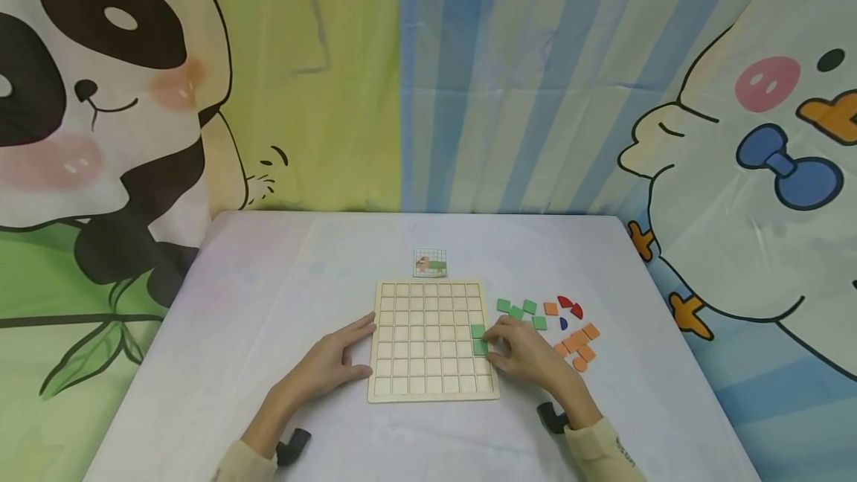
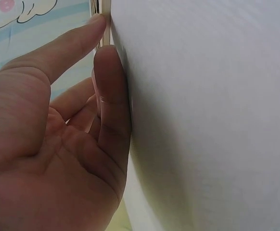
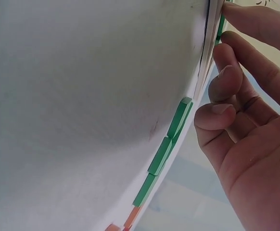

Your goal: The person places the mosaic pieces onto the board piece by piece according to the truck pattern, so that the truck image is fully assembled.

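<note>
A pale wooden grid board [image 1: 428, 385] lies on the table. Along its right-hand columns sit two green square tiles, an upper one [image 1: 477, 331] and a lower one [image 1: 480, 348]. My right hand [image 1: 527, 352] reaches over the board's right edge, thumb and index finger at either side of the lower tile; the right wrist view shows green [image 3: 221, 28] between those fingertips. My left hand [image 1: 321, 364] rests at the board's left edge, thumb and fingers spread. In the left wrist view, fingertips touch the board's side [image 2: 105, 24].
A small picture card [image 1: 430, 262] lies behind the board. To the right are loose green squares [image 1: 516, 312], orange tiles [image 1: 576, 341], red pieces [image 1: 570, 306] and a blue piece [image 1: 563, 323]. The white table [image 1: 301, 259] meets patterned curtains at the back.
</note>
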Motion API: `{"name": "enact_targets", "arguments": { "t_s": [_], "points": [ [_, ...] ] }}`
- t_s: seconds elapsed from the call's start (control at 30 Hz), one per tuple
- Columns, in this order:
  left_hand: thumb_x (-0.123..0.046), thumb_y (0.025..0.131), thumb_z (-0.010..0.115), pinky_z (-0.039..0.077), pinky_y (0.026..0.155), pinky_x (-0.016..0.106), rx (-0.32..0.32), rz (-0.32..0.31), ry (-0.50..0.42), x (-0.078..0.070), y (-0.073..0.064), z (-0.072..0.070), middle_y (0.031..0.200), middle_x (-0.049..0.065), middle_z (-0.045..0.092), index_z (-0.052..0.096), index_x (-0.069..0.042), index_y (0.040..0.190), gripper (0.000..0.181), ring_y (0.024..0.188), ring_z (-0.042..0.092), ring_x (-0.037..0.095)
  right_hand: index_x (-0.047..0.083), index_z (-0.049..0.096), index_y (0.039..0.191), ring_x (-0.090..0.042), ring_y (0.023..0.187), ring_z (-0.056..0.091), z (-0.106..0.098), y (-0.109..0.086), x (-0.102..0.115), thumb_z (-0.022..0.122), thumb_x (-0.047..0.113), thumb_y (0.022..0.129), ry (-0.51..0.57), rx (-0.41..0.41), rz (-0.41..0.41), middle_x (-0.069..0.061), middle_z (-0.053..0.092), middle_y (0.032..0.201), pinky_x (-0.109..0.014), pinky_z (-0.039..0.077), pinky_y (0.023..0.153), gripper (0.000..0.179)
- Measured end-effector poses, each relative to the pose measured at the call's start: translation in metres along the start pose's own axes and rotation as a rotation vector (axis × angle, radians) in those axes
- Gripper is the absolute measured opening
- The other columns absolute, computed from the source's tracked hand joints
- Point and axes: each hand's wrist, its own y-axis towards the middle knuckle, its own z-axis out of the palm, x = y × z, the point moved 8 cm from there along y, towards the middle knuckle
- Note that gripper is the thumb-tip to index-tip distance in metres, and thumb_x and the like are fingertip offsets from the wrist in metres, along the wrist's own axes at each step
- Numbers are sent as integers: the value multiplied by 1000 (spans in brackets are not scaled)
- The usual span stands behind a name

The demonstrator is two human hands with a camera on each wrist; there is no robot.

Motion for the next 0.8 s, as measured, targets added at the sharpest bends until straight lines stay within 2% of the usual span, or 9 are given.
{"name": "enact_targets", "arguments": {
  "t_s": [0.27, 0.37, 0.67, 0.8],
  "points": [
    [-22, 85, 89, 46, 59, 23, -3, 5, 3, 0, 1, 0, 174, -3, 37, 51, -13, 158, 83, 60, 50, 6, 14, 80, 113, -8, 86, 55, -11, -8, -18, 87, 16, 86, 28, -39, 69, 8, 71, 100, -23, 51, 75, 28],
    [-22, 85, 89, 46, 58, 23, -3, 1, 0, 1, 1, 0, 174, -3, 37, 51, -13, 158, 83, 59, 50, 6, 13, 80, 112, -8, 87, 56, -18, -12, -32, 87, 15, 87, 39, -62, 99, 8, 73, 102, -24, 51, 77, 27],
    [-22, 85, 89, 47, 59, 23, -2, -3, -3, 2, 1, 0, 174, -5, 36, 51, -14, 158, 83, 60, 51, 6, 6, 79, 113, -12, 76, 50, -44, -24, -78, 84, 9, 87, 39, -146, 171, 1, 72, 94, -23, 43, 65, 26],
    [-22, 85, 89, 47, 59, 23, -1, 6, -8, 1, 0, 0, 174, -3, 37, 51, -13, 158, 82, 60, 52, 7, 4, 77, 116, -14, 77, 51, -52, -26, -92, 83, 10, 89, 46, -145, 189, -2, 72, 97, -24, 43, 65, 28]
  ]
}}
